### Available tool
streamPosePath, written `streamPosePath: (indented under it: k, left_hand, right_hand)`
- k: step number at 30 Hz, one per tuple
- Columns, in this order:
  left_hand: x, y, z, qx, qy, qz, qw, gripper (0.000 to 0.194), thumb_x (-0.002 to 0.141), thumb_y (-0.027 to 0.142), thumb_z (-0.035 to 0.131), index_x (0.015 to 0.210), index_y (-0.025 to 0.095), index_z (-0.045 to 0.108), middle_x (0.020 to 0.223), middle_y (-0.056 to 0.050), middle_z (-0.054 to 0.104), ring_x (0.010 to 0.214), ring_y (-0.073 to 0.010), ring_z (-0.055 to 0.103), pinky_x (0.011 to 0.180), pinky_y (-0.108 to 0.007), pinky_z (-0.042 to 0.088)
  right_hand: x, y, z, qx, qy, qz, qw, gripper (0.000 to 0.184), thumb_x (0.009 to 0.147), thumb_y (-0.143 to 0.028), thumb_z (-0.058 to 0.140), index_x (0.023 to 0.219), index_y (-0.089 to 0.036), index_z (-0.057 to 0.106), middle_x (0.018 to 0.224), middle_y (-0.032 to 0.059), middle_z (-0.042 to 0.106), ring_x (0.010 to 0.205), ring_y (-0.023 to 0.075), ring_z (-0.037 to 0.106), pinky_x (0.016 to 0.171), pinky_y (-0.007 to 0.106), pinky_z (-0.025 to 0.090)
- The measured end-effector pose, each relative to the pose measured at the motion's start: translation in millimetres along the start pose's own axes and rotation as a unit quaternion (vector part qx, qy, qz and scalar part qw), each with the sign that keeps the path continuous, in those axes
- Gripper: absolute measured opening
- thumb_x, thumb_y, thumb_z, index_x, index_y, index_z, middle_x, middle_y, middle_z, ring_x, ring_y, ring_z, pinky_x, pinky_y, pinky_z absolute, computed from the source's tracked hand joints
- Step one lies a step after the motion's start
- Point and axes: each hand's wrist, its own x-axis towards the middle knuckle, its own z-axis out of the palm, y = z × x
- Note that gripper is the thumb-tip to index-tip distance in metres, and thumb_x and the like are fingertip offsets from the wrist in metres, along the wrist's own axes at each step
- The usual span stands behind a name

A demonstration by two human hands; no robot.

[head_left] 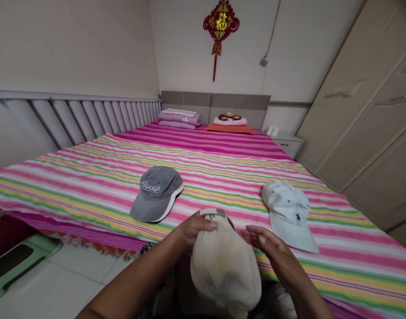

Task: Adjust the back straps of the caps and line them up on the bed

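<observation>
A beige cap (223,261) is held up in front of me over the near edge of the striped bed (223,164). My left hand (193,230) grips the cap's back rim by the strap, fingers curled over it. My right hand (263,239) is beside the cap's right side with fingers stretched out, touching or nearly touching it. A grey cap (156,192) with white lettering lies on the bed to the left. A pale blue cap (289,215) lies on the bed to the right.
Folded purple bedding (179,118) and a pink pillow (229,120) sit by the headboard. A wardrobe (365,119) fills the right side, a nightstand (287,144) beside it. A green stool (20,261) stands on the tiled floor at left.
</observation>
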Motion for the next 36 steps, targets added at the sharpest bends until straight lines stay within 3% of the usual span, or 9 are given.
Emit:
streamPosePath:
  k: [2,4,6,8,15,30,33,36]
  left_hand:
    - [-1.1,-3.5,7.4,0.026,-0.016,-0.014,0.999,0.033,0.046,0.028,0.076,0.073,0.01,0.067,0.063,-0.006,0.064,0.054,-0.0139,0.057,0.055,-0.024,0.043]
    - [-3.3,-3.6,13.2,0.068,-0.007,0.005,0.998,0.027,0.049,0.028,0.074,0.068,0.01,0.067,0.061,-0.004,0.062,0.054,-0.0117,0.053,0.053,-0.022,0.039]
    - [-6.1,-1.1,16.9,0.119,0.01,0.017,0.993,0.019,0.054,0.026,0.072,0.062,0.011,0.065,0.058,-0.002,0.059,0.052,-0.0097,0.049,0.051,-0.021,0.035]
    - [-8.2,2.1,18.5,0.151,0.021,0.011,0.988,0.016,0.054,0.024,0.071,0.062,0.012,0.063,0.056,0.0,0.056,0.05,-0.0081,0.045,0.049,-0.02,0.031]
    - [-7.6,-0.3,17.3,0.131,0.031,-0.043,0.99,0.023,0.047,0.022,0.072,0.063,0.011,0.06,0.051,0.002,0.052,0.043,-0.0049,0.041,0.045,-0.018,0.027]
    - [-14.0,-18.3,22.3,0.06,0.048,-0.021,0.997,0.03,0.045,0.027,0.076,0.059,0.011,0.054,0.048,0.003,0.048,0.04,-0.0051,0.039,0.042,-0.018,0.027]
    - [-13.7,-19.4,25.1,0.047,0.05,-0.003,0.998,0.037,0.041,0.033,0.078,0.058,0.011,0.053,0.047,0.003,0.048,0.04,-0.005,0.039,0.041,-0.018,0.027]
    - [-14.3,-15.2,24.0,0.034,0.055,0.014,0.998,0.033,0.049,0.034,0.075,0.057,0.012,0.052,0.043,0.005,0.043,0.037,-0.0032,0.033,0.039,-0.017,0.024]
  right_hand:
    - [2.2,-18.1,18.7,-0.024,-0.043,-0.04,0.998,0.039,0.066,-0.044,0.066,0.094,-0.017,0.065,0.094,0.0098,0.066,0.089,0.021,0.06,0.079,0.03,0.044]
    - [0.5,-26.9,37.3,-0.025,-0.075,-0.012,0.997,0.033,0.067,-0.045,0.065,0.082,-0.016,0.064,0.07,0.0036,0.064,0.062,0.0136,0.058,0.055,0.022,0.045]
    - [-3.5,-28.2,49.5,0.0,-0.11,0.021,0.994,0.03,0.067,-0.045,0.065,0.068,-0.016,0.057,0.049,-0.0037,0.053,0.037,0.006,0.041,0.036,0.017,0.031]
    - [-7.1,-25.7,54.1,0.028,-0.136,0.035,0.99,0.031,0.067,-0.044,0.065,0.063,-0.017,0.049,0.04,-0.0079,0.043,0.029,0.0028,0.027,0.03,0.015,0.02]
    - [-8.4,-18.4,52.5,0.08,-0.17,0.033,0.982,0.031,0.067,-0.04,0.067,0.063,-0.017,0.046,0.041,-0.0097,0.034,0.034,0.002,0.02,0.033,0.015,0.013]
    - [-8.8,-16.1,61.3,0.153,-0.214,0.034,0.964,0.027,0.067,-0.034,0.067,0.061,-0.017,0.047,0.039,-0.0103,0.032,0.031,0.0016,0.018,0.029,0.014,0.012]
    - [-6.1,-9.7,63.0,0.199,-0.22,0.029,0.955,0.027,0.065,-0.031,0.067,0.058,-0.017,0.046,0.04,-0.0095,0.031,0.033,0.0023,0.02,0.031,0.015,0.013]
    - [-1.9,-6.1,62.5,0.276,-0.213,0.009,0.937,0.024,0.066,-0.028,0.065,0.056,-0.018,0.046,0.041,-0.0093,0.03,0.034,0.0025,0.017,0.032,0.015,0.015]
